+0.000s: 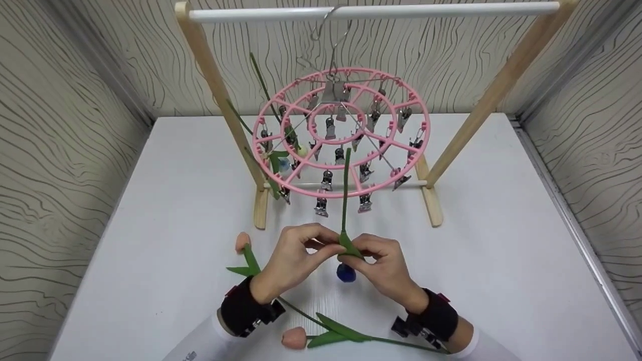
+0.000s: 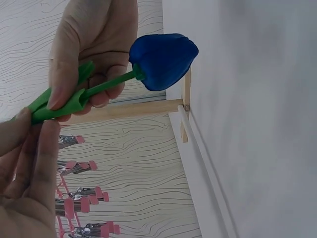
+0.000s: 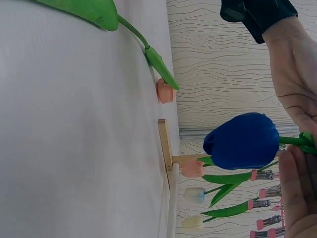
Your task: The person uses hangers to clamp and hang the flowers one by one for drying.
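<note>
An artificial blue tulip (image 1: 346, 273) hangs bloom down between my two hands, its green stem pointing up past the front rim of the pink rack. My left hand (image 1: 301, 250) pinches it at the green leaves from one side. From the other side my right hand (image 1: 383, 263) pinches the leaves with thumb and fingers. In the left wrist view the blue bloom (image 2: 163, 62) sticks out beyond the fingers on a short piece of stem. A pink round clip hanger (image 1: 351, 193) with metal clips hangs just beyond the hands.
A wooden stand (image 1: 491, 95) with a white bar carries the hanger. On its left side, peach, bluish-white and cream tulips (image 3: 193, 168) hang bloom down. Two peach tulips lie on the white table (image 1: 165, 200), one bloom (image 1: 294, 338) near the front, another (image 1: 243, 241) left of my hands.
</note>
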Motion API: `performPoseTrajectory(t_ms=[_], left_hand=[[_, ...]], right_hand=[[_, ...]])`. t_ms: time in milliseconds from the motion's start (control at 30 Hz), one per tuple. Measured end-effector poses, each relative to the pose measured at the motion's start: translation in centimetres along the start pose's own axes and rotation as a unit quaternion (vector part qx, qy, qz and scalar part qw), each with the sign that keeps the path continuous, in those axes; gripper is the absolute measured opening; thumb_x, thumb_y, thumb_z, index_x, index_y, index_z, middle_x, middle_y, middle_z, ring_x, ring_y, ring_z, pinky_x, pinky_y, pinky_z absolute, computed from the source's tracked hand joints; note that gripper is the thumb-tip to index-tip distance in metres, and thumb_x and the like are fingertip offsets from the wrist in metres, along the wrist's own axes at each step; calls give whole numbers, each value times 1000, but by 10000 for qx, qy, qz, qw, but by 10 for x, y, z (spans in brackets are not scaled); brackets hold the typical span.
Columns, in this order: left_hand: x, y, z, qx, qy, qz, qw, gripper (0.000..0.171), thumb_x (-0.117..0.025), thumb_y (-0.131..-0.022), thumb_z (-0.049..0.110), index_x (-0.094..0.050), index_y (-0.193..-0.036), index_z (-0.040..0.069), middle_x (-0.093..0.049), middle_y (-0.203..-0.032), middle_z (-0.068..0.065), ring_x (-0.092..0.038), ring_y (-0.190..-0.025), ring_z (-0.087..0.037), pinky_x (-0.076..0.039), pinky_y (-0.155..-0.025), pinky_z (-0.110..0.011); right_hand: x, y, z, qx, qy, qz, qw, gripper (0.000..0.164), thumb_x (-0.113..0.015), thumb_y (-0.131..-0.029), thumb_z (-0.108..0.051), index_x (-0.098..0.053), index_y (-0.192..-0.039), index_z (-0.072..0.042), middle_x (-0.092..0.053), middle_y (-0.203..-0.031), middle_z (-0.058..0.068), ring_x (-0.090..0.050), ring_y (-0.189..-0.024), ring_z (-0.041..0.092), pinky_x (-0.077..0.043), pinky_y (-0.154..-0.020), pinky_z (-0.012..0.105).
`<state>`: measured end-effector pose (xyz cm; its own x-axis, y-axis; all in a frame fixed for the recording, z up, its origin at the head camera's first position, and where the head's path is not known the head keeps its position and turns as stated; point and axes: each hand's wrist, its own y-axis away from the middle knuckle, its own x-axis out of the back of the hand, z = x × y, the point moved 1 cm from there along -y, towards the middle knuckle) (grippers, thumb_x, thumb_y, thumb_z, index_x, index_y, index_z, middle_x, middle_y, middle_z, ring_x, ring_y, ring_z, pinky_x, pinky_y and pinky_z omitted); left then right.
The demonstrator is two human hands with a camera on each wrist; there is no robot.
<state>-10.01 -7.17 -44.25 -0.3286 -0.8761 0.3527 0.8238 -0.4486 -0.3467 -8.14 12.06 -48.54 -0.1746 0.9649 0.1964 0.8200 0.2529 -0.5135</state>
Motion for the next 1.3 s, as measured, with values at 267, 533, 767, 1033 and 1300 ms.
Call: performPoseTrajectory(t_ms=[267, 533, 767, 1033, 1300], left_hand=[[20, 3, -3, -241, -232, 449, 9984, 12, -72, -86, 25, -72, -97, 18, -75, -94, 0, -71, -85, -7, -60, -73, -22], [45, -6, 7, 88, -344, 970, 9946, 26, -75, -83, 27, -70, -106, 16, -75, -91, -1, -71, -80, -9, -60, -72, -22], [48, -20, 15, 347, -700, 584, 9952, 39, -76, -81, 35, -67, -114, 17, -74, -102, 0, -71, -94, -8, -58, -82, -20], [48, -37, 16, -5, -329, 333, 9989, 33, -73, -84, 25, -69, -114, 11, -76, -102, -3, -74, -89, -11, -59, -79, -20], [48, -39, 21, 40, -565, 225, 9981, 29, -75, -83, 24, -70, -110, 17, -76, -94, 0, -73, -86, -8, -59, -76, -19]], right_hand=[[1, 3, 11, -214, -135, 58, 9997, 20, -71, -78, 11, -73, -88, -6, -71, -82, 8, -67, -77, 7, -57, -65, 20], [1, 0, 16, -253, -168, 48, 9995, 18, -71, -79, 9, -72, -88, -7, -70, -83, 11, -66, -79, 6, -58, -68, 21], [1, -2, 19, -42, -164, 62, 9998, 16, -72, -80, 5, -72, -90, -8, -70, -83, 12, -66, -78, 9, -59, -68, 23], [-2, -4, 25, -124, -128, 74, 9998, 19, -71, -79, 9, -72, -88, -7, -70, -82, 11, -66, -79, 6, -58, -68, 22], [-2, -8, 23, -196, -105, 27, 9997, 14, -72, -81, 4, -72, -87, -9, -71, -82, 10, -67, -78, 5, -59, -69, 23]])
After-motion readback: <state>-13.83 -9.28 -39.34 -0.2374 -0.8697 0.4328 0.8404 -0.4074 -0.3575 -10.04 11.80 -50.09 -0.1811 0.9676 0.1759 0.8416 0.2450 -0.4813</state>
